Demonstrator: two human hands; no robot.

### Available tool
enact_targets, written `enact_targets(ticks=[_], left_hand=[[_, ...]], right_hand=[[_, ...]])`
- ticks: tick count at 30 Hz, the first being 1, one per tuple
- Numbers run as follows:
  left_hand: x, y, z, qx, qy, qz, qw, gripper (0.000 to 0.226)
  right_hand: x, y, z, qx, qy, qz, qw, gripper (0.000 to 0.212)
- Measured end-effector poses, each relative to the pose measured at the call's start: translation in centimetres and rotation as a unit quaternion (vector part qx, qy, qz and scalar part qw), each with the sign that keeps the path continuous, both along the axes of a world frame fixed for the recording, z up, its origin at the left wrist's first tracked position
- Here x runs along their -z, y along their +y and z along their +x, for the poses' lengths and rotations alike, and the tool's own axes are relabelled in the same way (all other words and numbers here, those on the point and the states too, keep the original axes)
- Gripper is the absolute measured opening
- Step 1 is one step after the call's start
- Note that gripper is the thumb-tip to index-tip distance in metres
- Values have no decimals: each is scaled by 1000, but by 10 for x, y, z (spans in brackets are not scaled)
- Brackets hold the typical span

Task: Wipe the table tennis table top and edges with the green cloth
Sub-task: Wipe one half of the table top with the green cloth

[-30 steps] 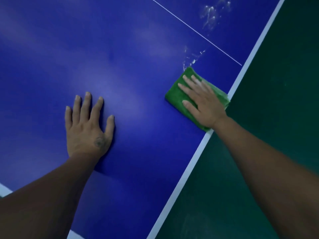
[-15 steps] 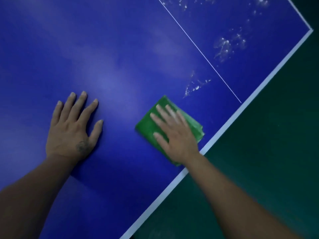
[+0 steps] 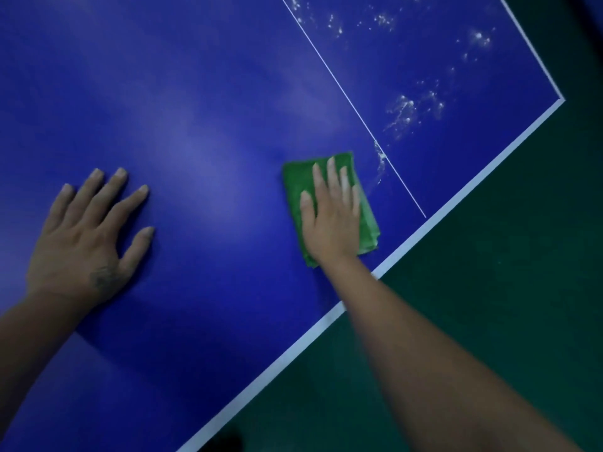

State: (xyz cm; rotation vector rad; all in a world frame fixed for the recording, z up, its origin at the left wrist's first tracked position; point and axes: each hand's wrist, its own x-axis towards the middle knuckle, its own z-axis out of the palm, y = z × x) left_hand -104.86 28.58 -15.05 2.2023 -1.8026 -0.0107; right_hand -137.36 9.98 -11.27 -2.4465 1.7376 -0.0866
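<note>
cloth (image 3: 293,181): folded green pad lying flat on the blue table (image 3: 212,109), pretty much dead centre of view and close to the near edge
right hand (image 3: 331,220): flat on top of the cloth, fingers straight and a bit apart, pressing down, not gripping it
left hand (image 3: 83,236): over at 9 o'clock from the cloth, palm down on the bare top, fingers spread, holding nothing, looks like it's just bracing
wet spots (image 3: 403,109): white splatter at 1 o'clock from the cloth, past the thin centre line (image 3: 342,89); one streak sits right on the line, just off the cloth's corner
edge stripe (image 3: 456,199): white, at 4 o'clock from the cloth, near it but not touching
floor (image 3: 489,321): dark green beyond the stripe
step, my guess: mid-wipe, with the 1 o'clock corner and the edges not done yet
what could go wrong: since the palm only presses, the fold could bunch up or slip out on a fast push; swiping toward 4 o'clock could send the cloth off the edge; a soaked cloth might just smear those spots around
</note>
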Motion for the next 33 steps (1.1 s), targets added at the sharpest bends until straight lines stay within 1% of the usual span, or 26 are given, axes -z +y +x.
enact_targets(ticks=[2,4,6,9,12,14,17,19,21,23,25,26,27,30,31,33], left_hand=[[-8,-1,-10,-16,-6,9,1000,66],[-17,-9,-34,-89,4,34,995,64],[-25,-25,-76,-172,43,71,982,68],[-33,-56,-147,-213,91,105,967,73],[-31,-81,-211,-261,104,117,952,73],[-28,-94,-241,-287,90,128,945,74],[-16,-105,-256,-296,46,141,944,77],[-15,-106,-258,-306,30,143,941,78],[-16,-108,-260,-308,20,143,941,79],[-18,-109,-260,-309,22,146,940,80],[-20,-110,-261,-314,24,143,938,80],[-22,-110,-261,-317,26,141,938,80],[-22,-111,-260,-319,31,137,938,79],[-24,-112,-261,-322,41,118,938,79],[-25,-112,-261,-323,43,115,938,79],[-26,-111,-262,-324,44,110,939,78]], right_hand=[[3,45,-13,-41,0,-1,999,61],[7,64,-32,-80,-2,14,997,62],[7,54,-47,-120,-14,21,992,62],[7,16,-59,-174,-25,20,984,61],[5,-35,-69,-149,-15,19,989,62],[6,-76,-77,-129,-13,11,991,62],[9,-122,-83,-117,-15,1,993,61],[10,-139,-86,-123,-15,5,992,61],[7,-143,-85,-121,-15,6,993,62],[4,-134,-81,-93,-21,6,995,63],[4,-109,-81,-65,-22,0,998,64],[5,-90,-83,-70,-26,-4,997,64],[7,-67,-89,-88,-31,-6,996,64],[13,-11,-127,-184,-43,7,982,64],[14,-7,-141,-222,-42,17,974,64],[12,-27,-164,-299,-47,29,953,63]])
